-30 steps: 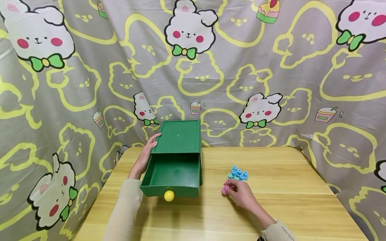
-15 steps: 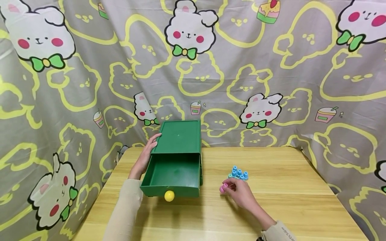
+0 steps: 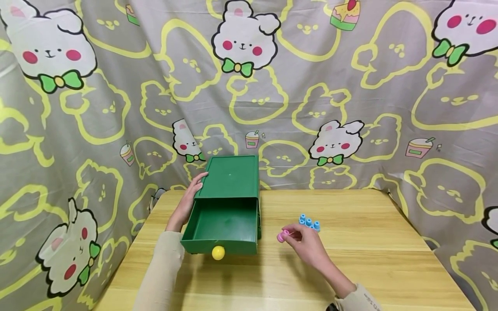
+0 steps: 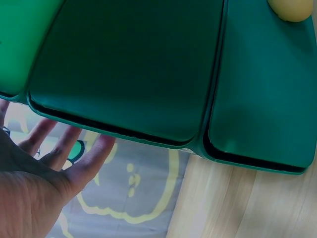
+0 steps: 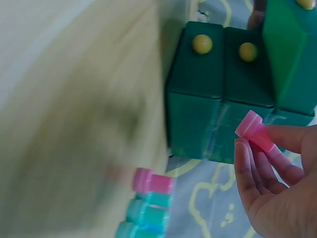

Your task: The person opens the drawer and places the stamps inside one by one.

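My right hand [image 3: 307,246] pinches a small pink tapered plastic piece [image 5: 255,130] with a flared rim between thumb and fingers, held above the table. A green cabinet [image 3: 231,175] stands to the left of it, its top drawer [image 3: 241,247] pulled out, with a bare floor and a yellow knob [image 3: 218,253]. My left hand [image 3: 186,205] rests against the cabinet's left side, fingers extended; the left wrist view shows the fingertips [image 4: 101,146] at its edge. Behind my right hand stand several blue tapered pieces [image 3: 309,223], partly hidden by it.
In the right wrist view, another pink piece [image 5: 153,182] stands beside teal ones [image 5: 146,212]. Two lower drawers with yellow knobs [image 5: 202,44] are closed. A patterned curtain [image 3: 272,108] hangs behind the wooden table [image 3: 350,207].
My right hand has lifted the pink piece off the table and carried it left, towards the drawer. The left hand and the cabinet have stayed in place.
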The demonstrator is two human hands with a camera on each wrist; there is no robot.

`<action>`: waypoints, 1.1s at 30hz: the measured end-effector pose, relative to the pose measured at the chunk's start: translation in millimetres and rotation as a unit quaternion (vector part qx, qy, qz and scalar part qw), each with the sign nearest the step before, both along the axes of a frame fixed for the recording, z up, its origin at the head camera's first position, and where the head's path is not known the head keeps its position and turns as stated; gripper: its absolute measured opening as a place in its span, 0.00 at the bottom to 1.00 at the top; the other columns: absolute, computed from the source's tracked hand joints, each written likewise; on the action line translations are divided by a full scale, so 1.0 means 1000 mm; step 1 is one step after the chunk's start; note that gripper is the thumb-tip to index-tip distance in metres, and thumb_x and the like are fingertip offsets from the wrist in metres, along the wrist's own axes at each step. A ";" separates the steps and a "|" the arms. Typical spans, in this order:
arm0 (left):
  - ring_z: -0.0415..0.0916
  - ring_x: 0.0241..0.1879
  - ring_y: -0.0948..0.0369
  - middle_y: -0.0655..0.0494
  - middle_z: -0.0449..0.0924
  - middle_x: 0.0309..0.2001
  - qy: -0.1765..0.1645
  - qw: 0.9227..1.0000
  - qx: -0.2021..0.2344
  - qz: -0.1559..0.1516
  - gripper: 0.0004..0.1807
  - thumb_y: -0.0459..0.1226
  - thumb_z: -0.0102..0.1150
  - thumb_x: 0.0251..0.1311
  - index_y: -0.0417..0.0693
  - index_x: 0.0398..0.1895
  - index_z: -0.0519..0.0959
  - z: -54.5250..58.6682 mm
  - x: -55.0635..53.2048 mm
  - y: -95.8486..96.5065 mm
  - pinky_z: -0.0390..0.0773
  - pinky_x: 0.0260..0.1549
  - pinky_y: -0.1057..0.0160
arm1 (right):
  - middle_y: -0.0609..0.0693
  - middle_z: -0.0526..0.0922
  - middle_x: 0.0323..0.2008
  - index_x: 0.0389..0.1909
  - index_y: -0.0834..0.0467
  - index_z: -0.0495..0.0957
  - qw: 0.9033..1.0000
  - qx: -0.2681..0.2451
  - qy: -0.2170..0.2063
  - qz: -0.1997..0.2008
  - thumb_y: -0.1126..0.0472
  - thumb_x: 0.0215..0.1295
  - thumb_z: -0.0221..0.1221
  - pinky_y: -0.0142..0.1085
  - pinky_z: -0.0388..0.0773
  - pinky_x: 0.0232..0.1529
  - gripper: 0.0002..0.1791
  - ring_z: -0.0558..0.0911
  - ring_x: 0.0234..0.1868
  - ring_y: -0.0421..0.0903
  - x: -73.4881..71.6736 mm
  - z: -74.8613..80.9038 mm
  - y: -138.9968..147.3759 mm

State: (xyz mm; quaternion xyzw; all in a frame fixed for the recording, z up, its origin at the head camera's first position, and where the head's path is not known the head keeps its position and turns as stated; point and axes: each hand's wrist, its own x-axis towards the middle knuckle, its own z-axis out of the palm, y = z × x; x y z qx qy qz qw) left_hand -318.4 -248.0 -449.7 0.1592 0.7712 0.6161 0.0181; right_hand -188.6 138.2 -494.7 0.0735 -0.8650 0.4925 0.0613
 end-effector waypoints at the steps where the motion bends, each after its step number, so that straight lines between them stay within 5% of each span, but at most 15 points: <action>1: 0.54 0.74 0.39 0.48 0.45 0.82 0.000 1.000 0.000 0.001 0.30 0.54 0.32 0.82 0.65 0.83 0.53 0.000 0.000 0.000 0.59 0.66 0.26 | 0.45 0.88 0.36 0.47 0.58 0.87 1.000 -0.004 0.003 0.001 0.64 0.65 0.69 0.28 0.81 0.39 0.10 0.84 0.35 0.37 0.001 0.004 -0.001; 18: 0.53 0.74 0.38 0.47 0.44 0.82 0.003 1.000 0.001 0.003 0.30 0.55 0.32 0.82 0.65 0.83 0.53 -0.001 0.000 0.001 0.61 0.65 0.27 | 0.41 0.89 0.38 0.46 0.50 0.88 0.997 -0.033 0.063 0.008 0.55 0.66 0.70 0.32 0.83 0.44 0.10 0.87 0.38 0.36 0.008 0.054 -0.013; 33: 0.53 0.75 0.38 0.48 0.44 0.82 0.004 1.000 -0.002 0.002 0.30 0.56 0.31 0.81 0.66 0.83 0.52 0.001 0.003 0.001 0.61 0.65 0.26 | 0.39 0.88 0.39 0.44 0.48 0.88 0.990 -0.061 0.126 0.034 0.55 0.67 0.70 0.33 0.84 0.46 0.08 0.86 0.39 0.35 0.010 0.081 -0.034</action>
